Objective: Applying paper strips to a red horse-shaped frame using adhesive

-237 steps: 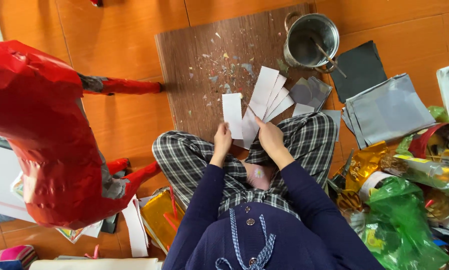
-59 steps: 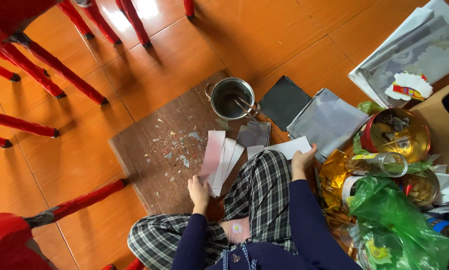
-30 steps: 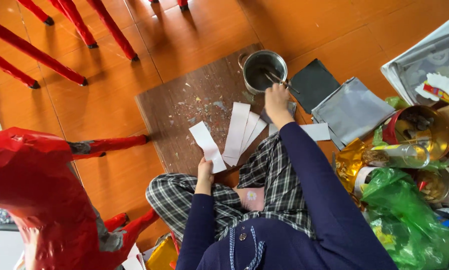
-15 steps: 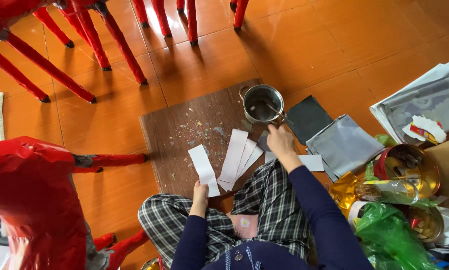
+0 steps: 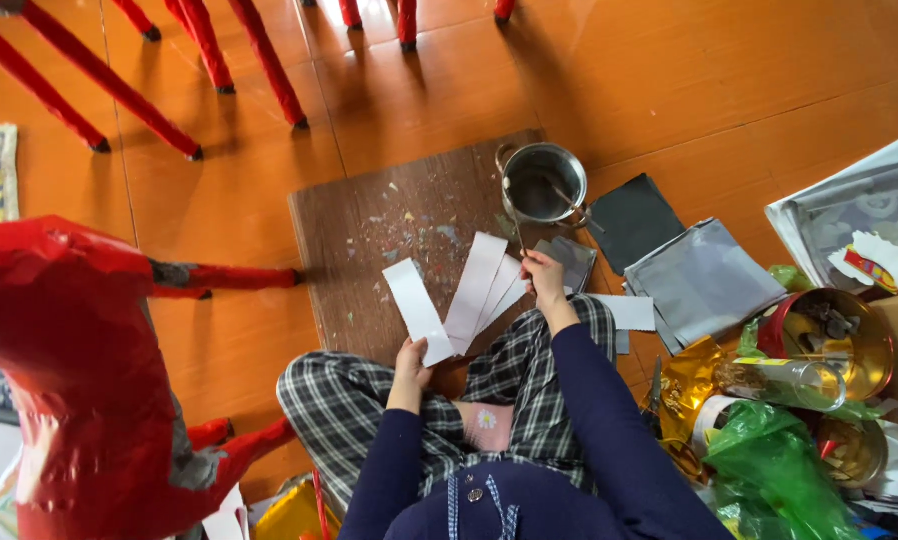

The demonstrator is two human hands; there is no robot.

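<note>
The right hand (image 5: pixel 544 275) is closed around a thin stick-like tool, seemingly a brush handle (image 5: pixel 518 225), whose far end runs up toward 12 o'clock into the small metal pot (image 5: pixel 544 183). The left hand (image 5: pixel 411 362) pinches the near end of the leftmost white paper strip (image 5: pixel 416 310), pressing it against the knee of the checked trousers (image 5: pixel 529 400). The step in hand looks like loading the brush from the pot before coating a strip; I judge the next move calls for carrying the brush from the pot over to the held strip at 9 o'clock of the right hand, keeping that strip flat under the left fingers.

Between the two hands lies a fan of white strips (image 5: pixel 481 290): one held apart, and about three overlapping, so roughly four in all, though the overlap makes the count uncertain. They rest on one brown board (image 5: pixel 369 220), speckled with paper flecks, which lies on the orange floor (image 5: pixel 669 80).

At 3 o'clock of the right hand there is one dark sheet (image 5: pixel 634 215), one grey foil sheet (image 5: pixel 704 280), and one small white paper piece (image 5: pixel 629 312). Further out at 4 o'clock stand one round red-and-gold tin (image 5: pixel 829 335) and one green plastic bag (image 5: pixel 779 470). At 9 o'clock looms one red papier-mâché animal figure (image 5: pixel 69 370); several red legs (image 5: pixel 219 60) of other such figures cross the floor at 11 o'clock.
</note>
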